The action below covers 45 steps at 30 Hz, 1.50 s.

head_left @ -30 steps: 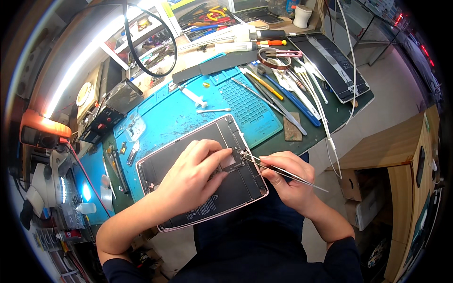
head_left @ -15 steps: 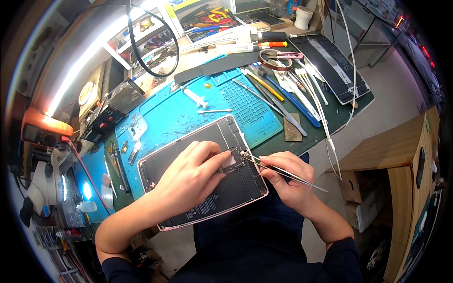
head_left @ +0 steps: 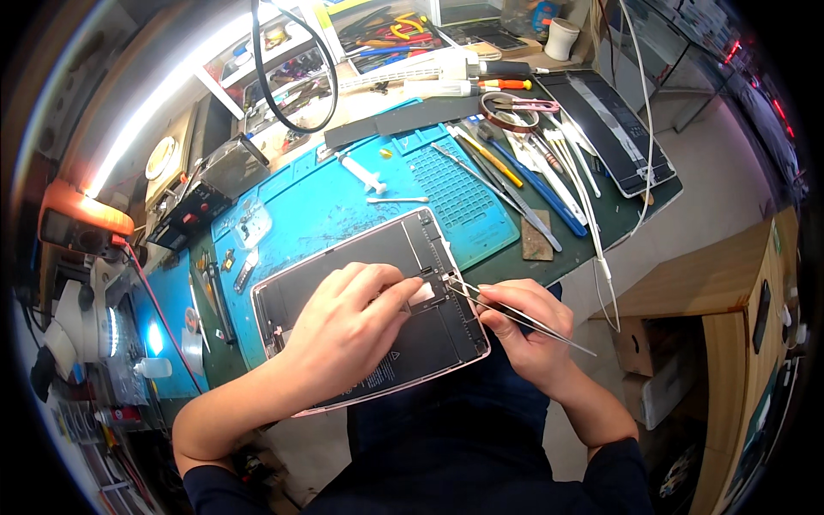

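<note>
Now our left hand (head_left: 348, 322), its grip unclear, bares more white label (head_left: 422, 293); our right hand (head_left: 534, 348) still pinches tweezers (head_left: 549, 331), keeping work at the opened tablet's (head_left: 378, 246) edge.

The tweezers (head_left: 539, 325) look glossy metal, the cabinet (head_left: 678, 279) wood.

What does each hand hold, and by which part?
The right hand holds tweezers by their arms, nearer the tips. Whether the left hand grips anything cannot be told.

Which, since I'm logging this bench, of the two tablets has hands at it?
The pink-edged tablet: left hand over it, right hand holding tweezers at its right side. The upper-right tablet lies apart.
</note>
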Each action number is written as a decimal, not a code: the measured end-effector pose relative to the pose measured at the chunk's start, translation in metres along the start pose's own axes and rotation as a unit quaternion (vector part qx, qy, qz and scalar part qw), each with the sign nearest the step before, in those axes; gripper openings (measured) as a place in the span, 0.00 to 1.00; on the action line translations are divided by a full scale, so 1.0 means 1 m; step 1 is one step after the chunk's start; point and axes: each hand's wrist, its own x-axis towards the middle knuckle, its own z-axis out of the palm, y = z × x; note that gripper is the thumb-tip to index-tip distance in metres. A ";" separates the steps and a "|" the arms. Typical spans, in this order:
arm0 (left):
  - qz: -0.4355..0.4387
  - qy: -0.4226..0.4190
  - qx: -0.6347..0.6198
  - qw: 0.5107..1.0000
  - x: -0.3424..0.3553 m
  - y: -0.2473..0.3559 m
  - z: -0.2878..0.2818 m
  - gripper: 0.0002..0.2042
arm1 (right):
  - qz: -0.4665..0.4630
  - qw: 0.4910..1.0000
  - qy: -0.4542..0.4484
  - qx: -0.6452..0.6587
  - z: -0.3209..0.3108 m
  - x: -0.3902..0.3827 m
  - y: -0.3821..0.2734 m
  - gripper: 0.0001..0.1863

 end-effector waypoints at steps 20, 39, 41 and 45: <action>-0.142 0.042 0.148 0.978 -0.144 0.017 0.008 0.33 | -0.133 0.912 -0.315 -0.226 0.031 0.041 -0.046 0.31; -0.120 0.073 0.117 0.983 -0.150 0.003 0.015 0.35 | -0.138 0.882 -0.353 -0.280 0.036 0.045 -0.045 0.41; -0.121 0.073 0.105 0.984 -0.150 0.004 0.013 0.36 | -0.126 0.884 -0.358 -0.274 0.037 0.045 -0.044 0.41; -0.130 0.073 0.071 0.986 -0.147 0.003 0.006 0.36 | -0.142 0.879 -0.360 -0.277 0.034 0.049 -0.045 0.42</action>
